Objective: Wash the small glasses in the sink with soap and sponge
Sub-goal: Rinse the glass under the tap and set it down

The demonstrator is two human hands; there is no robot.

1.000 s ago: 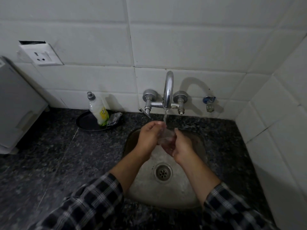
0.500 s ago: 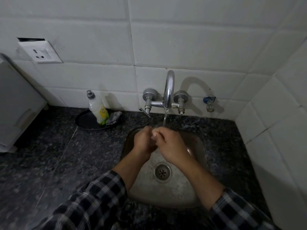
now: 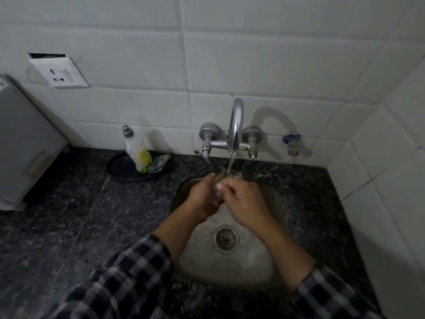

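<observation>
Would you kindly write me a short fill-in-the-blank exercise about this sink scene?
1. Water runs from the faucet onto both ____.
2. The soap bottle stands on a dark round ____.
3. The drain lies in the sink, below the right hand and left hand, which meet ____ the faucet.
4. The sleeves have a ____ pattern.

Missing words: hands; tray; under; plaid

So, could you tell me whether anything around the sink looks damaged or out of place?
Yes: the wall socket at upper left sits askew, with a dark open gap in the tile above its plate, as if pulled loose from the wall. The soap bottle also leans in its black tray. Nothing else stands out.
</observation>
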